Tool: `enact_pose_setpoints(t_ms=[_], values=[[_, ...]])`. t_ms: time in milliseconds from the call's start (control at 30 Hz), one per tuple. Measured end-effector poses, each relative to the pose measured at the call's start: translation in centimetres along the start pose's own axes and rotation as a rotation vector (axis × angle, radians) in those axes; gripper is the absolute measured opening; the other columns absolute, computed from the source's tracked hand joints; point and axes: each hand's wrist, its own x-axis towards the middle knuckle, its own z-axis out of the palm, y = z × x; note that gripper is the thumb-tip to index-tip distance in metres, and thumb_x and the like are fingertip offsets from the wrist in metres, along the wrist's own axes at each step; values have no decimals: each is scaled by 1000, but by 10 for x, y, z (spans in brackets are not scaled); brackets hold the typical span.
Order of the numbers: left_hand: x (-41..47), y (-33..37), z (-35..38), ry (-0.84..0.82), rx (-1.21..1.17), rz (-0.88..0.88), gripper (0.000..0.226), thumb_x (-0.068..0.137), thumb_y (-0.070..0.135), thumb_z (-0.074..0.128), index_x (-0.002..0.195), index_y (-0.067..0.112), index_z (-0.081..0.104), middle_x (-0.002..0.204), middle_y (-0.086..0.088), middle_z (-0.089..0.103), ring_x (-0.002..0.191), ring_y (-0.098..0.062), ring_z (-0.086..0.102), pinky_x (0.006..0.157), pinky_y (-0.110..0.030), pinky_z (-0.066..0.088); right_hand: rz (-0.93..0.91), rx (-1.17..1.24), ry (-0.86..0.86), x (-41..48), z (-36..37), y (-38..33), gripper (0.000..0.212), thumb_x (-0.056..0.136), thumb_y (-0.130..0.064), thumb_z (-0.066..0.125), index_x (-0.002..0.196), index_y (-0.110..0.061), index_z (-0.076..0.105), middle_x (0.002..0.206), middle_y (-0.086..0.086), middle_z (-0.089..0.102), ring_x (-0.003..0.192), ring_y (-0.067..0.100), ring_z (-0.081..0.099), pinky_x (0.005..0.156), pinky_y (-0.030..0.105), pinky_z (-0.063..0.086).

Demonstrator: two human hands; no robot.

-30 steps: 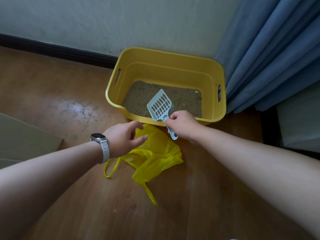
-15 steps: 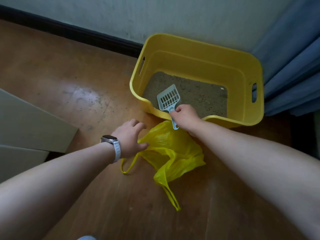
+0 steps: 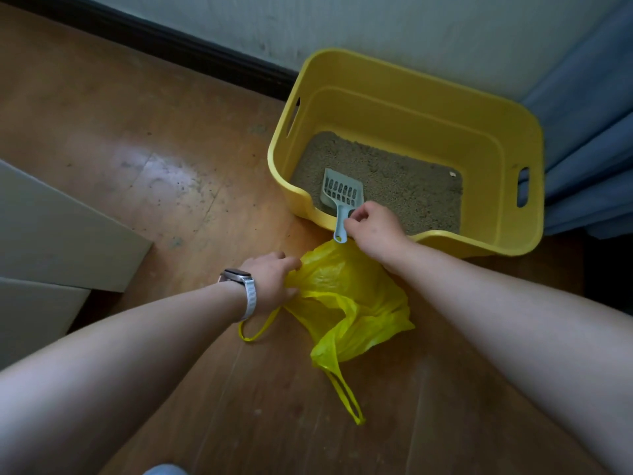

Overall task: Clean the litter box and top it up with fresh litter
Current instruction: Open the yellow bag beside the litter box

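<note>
Yellow litter box (image 3: 507, 138) holds grey litter; right hand (image 3: 375, 231) pinches slotted scoop (image 3: 342, 197); left hand (image 3: 274, 282), at seven o'clock, grasps yellow bag (image 3: 349, 303).

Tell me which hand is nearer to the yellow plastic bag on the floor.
Left. The left hand touches the yellow plastic bag at its left edge. The right hand is above the bag's far end, holding the scoop at the litter box rim.
</note>
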Motion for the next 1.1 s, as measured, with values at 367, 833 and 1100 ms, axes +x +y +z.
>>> enact_pose_setpoints(t_ms=[367,833,1100], values=[[-18,30,-17,143,-177,4,15,94,31,49,85,19,45,88,-1,50,85,-26,51,68,-34,37,-199,-22,-73,-36,-32,0,13,87,-30,61,96,-19,61,79,-5,59,77,20,58,70,35,46],[-52,104,-52,238,-640,-201,9,99,26,43,106,26,48,84,0,57,68,-16,55,53,-27,38,-401,-228,-230,-120,-60,40,74,75,-58,68,135,-27,38,132,-3,41,128,16,39,104,37,38],[-55,140,-70,235,-942,-328,30,99,35,48,129,39,46,112,-1,61,87,-27,66,77,-46,59,-210,-365,-324,-131,-51,77,29,84,-31,60,109,-18,53,117,7,44,113,31,47,89,39,45]])
